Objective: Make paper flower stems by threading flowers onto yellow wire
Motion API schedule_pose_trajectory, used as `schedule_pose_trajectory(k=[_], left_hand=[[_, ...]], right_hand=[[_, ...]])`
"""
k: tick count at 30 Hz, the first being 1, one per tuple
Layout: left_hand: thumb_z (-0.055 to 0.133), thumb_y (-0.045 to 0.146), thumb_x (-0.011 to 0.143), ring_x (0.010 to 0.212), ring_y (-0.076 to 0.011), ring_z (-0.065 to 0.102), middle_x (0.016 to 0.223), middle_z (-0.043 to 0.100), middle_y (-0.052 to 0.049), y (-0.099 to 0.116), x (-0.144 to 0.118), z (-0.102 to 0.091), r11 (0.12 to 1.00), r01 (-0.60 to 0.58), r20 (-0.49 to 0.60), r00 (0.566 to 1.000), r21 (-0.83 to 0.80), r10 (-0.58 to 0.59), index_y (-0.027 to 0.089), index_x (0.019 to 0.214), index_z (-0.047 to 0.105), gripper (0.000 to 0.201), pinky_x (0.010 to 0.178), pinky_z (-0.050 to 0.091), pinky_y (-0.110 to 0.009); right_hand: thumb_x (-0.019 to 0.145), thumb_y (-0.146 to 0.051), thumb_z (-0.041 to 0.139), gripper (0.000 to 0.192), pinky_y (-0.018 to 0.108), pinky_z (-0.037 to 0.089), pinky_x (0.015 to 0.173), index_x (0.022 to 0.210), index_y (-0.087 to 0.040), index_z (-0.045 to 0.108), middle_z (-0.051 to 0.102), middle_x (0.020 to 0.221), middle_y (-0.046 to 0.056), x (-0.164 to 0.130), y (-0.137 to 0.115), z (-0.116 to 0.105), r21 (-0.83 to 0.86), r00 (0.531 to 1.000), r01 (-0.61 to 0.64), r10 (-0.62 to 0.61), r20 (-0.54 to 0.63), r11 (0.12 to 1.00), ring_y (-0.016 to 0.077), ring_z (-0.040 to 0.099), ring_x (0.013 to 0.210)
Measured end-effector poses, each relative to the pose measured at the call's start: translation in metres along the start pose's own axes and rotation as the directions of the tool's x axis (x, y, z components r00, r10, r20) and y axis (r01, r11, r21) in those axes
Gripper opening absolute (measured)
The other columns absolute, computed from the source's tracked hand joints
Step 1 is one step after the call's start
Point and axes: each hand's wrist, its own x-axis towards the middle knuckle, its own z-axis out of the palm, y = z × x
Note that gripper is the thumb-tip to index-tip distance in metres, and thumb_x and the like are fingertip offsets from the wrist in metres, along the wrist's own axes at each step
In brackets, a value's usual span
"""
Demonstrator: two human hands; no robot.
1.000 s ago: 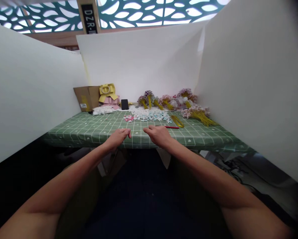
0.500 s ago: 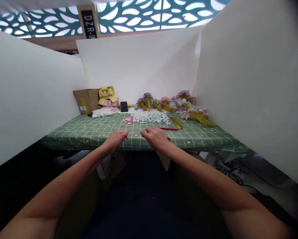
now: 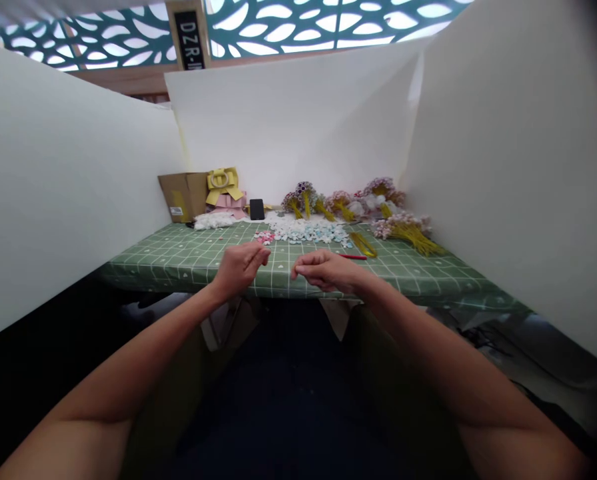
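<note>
Both hands are raised over the near edge of the green checked tablecloth (image 3: 178, 267), a small gap between them. My left hand (image 3: 239, 268) is closed, thumb and fingers pinched together; anything in them is too small to make out. My right hand (image 3: 326, 271) is also pinched, with its fingertips pointing left, and what it may hold cannot be made out. Beyond them lies a spread of white and light-blue flower-shaped pieces (image 3: 311, 232), with a few pink pieces (image 3: 264, 237) at its left end. A red pen-like stick (image 3: 353, 257) lies just behind my right hand.
Golden wire stems (image 3: 363, 245) lie right of the pieces. Bunches of artificial flower stamens (image 3: 408, 230) line the back right. At the back left are a cardboard box (image 3: 183, 197), yellow and pink bows (image 3: 222, 187), white fluffy material (image 3: 214, 221) and a black phone (image 3: 256, 209). White panels enclose the table.
My left hand has risen and turned, its pinched fingers now pointing right. The right hand has shifted right and turned, covering part of the red stick. The camera view has shifted slightly.
</note>
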Motion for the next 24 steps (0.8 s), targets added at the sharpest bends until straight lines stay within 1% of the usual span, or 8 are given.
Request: schedule_pose_trajectory(k=[3,7,10,13,15,18,20,24], left_hand=[[0.041,0.042,0.088,0.048,-0.0107,0.039,0.048,0.042,0.003,-0.018,-0.003,0.018,0.922,0.371,0.130,0.925,-0.106,-0.357,0.016,0.058,0.058,0.043,0.051,0.030,-0.024],[0.041,0.051,0.087,0.039,-0.0075,0.022,0.048,0.030,0.007,-0.035,-0.005,0.032,0.710,0.600,0.276,0.800,-0.367,-0.533,0.016,0.070,0.058,0.043,0.042,0.017,-0.023],[0.041,0.050,0.088,0.040,-0.0074,0.023,0.049,0.030,0.007,-0.034,-0.004,0.027,0.749,0.523,0.277,0.852,-0.406,-0.445,0.016,0.073,0.059,0.041,0.042,0.018,-0.023],[0.041,0.041,0.092,0.048,-0.0091,0.038,0.052,0.043,0.003,-0.021,-0.003,0.013,0.929,0.262,0.094,0.965,-0.260,-0.246,0.015,0.070,0.062,0.040,0.050,0.031,-0.023],[0.041,0.036,0.093,0.057,-0.0106,0.048,0.060,0.054,0.000,-0.006,-0.002,0.000,0.990,0.029,-0.025,0.999,-0.138,-0.032,0.016,0.071,0.063,0.037,0.060,0.037,-0.023],[0.048,0.034,0.090,0.060,-0.0112,0.051,0.064,0.058,-0.002,0.017,-0.001,-0.017,0.966,-0.258,-0.084,0.963,0.005,0.257,0.016,0.070,0.063,0.031,0.061,0.038,-0.024],[0.049,0.035,0.089,0.058,-0.0112,0.050,0.062,0.058,-0.001,0.021,0.001,-0.021,0.967,-0.243,-0.104,0.963,0.074,0.250,0.016,0.067,0.063,0.032,0.060,0.036,-0.024],[0.046,0.038,0.088,0.048,-0.0099,0.042,0.049,0.046,0.002,-0.002,0.003,-0.002,0.978,0.198,0.015,0.980,-0.059,-0.198,0.016,0.059,0.060,0.039,0.053,0.031,-0.024]], right_hand=[[0.092,-0.029,0.043,0.026,0.023,0.027,0.053,0.093,-0.016,0.065,0.058,0.071,0.005,0.009,0.010,0.017,-0.518,0.928,-0.080,-0.126,-0.350,0.852,0.0120,0.046,0.057],[0.089,-0.014,0.039,0.030,0.027,0.023,0.056,0.105,-0.020,0.064,0.063,0.090,0.010,0.013,0.017,0.029,-0.843,0.903,-0.107,-0.302,-0.304,0.527,0.0157,0.052,0.069],[0.088,-0.014,0.040,0.029,0.026,0.023,0.054,0.101,-0.019,0.065,0.063,0.084,0.008,0.011,0.015,0.025,-0.744,0.894,-0.094,-0.273,-0.356,0.662,0.0140,0.050,0.064],[0.090,-0.028,0.045,0.023,0.022,0.028,0.050,0.090,-0.015,0.064,0.055,0.065,0.001,0.006,0.008,0.011,-0.293,0.934,0.045,-0.144,-0.326,0.955,0.0096,0.043,0.052],[0.090,-0.037,0.047,0.027,0.020,0.025,0.043,0.092,-0.015,0.062,0.041,0.051,-0.006,0.000,0.003,-0.001,0.109,0.992,0.073,-0.061,-0.109,0.991,0.0067,0.030,0.041],[0.088,-0.044,0.050,0.032,0.018,0.019,0.036,0.098,-0.015,0.059,0.028,0.045,-0.011,-0.008,-0.004,-0.011,0.403,0.967,-0.015,-0.089,0.239,0.915,0.0051,0.017,0.035],[0.089,-0.044,0.049,0.033,0.019,0.022,0.037,0.098,-0.014,0.060,0.030,0.045,-0.010,-0.007,-0.005,-0.008,0.364,0.974,0.002,-0.085,0.212,0.931,0.0055,0.020,0.036],[0.091,-0.034,0.047,0.026,0.023,0.031,0.053,0.092,-0.015,0.065,0.055,0.064,0.001,0.005,0.002,0.012,-0.303,0.939,-0.023,-0.084,-0.335,0.953,0.0101,0.044,0.053]])
